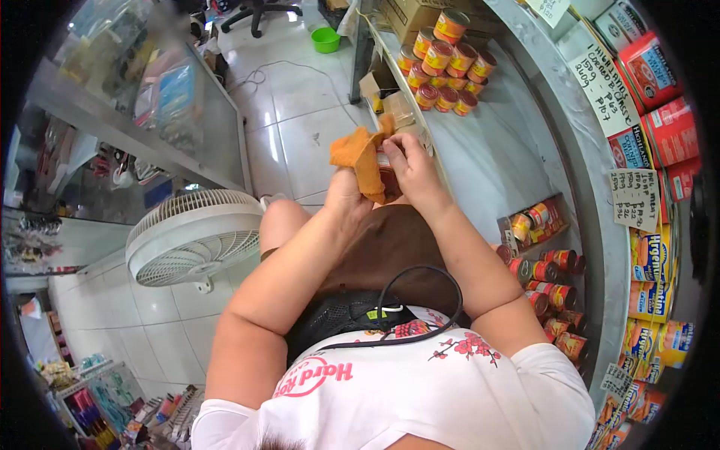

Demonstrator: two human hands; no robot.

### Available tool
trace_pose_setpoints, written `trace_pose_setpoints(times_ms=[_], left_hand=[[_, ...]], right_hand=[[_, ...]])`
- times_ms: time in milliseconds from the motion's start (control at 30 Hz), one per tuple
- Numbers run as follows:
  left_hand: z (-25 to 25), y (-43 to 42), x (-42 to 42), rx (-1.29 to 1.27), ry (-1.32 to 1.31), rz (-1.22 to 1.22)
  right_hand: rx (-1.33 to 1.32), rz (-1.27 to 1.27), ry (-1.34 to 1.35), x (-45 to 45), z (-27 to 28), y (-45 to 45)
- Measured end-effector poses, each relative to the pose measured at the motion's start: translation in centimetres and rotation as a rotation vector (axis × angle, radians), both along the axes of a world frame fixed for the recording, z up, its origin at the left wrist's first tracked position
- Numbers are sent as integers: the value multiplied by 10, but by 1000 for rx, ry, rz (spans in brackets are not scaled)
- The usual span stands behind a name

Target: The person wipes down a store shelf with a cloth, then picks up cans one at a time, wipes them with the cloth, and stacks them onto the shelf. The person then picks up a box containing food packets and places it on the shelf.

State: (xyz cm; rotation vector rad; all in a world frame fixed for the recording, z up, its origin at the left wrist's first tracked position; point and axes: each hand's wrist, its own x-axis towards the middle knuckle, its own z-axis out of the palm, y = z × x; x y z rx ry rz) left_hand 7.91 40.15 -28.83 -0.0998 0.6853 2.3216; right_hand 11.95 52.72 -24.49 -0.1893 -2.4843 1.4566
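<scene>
In front of my lap, my left hand [348, 193] is closed around a small tin can [388, 180], with an orange cloth [358, 154] draped over the can's side. The can is reddish with a pale band, and much of it is hidden by cloth and fingers. My right hand [415, 171] comes in from the other side, its thumb and fingers bent together at the cloth's edge by the top of the can. Just beyond the right hand, several stacked cans [442, 64] with red and yellow labels stand on a grey shelf [480, 150].
A white fan [196, 236] stands close to my left leg. Beside my right arm are a cardboard tray [534, 223] and several cans lying on their sides [555, 289]. Farther right, shelved tins [649, 247] carry handwritten price cards. A glass cabinet [161, 97] and a green basin [325, 40] are ahead.
</scene>
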Motion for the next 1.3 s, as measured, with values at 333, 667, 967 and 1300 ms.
trace_pose_setpoints(times_ms=[333, 667, 967, 1300], left_hand=[[23, -8, -6, -248, 85, 300], [11, -38, -15, -4, 166, 1], [44, -25, 7, -244, 144, 2], [30, -30, 5, -238, -42, -71]], right_hand=[[-736, 226, -149, 24, 11, -17], [-1217, 357, -195, 26, 23, 4], [-666, 151, -311, 22, 12, -12], [233, 321, 140, 30, 30, -18]])
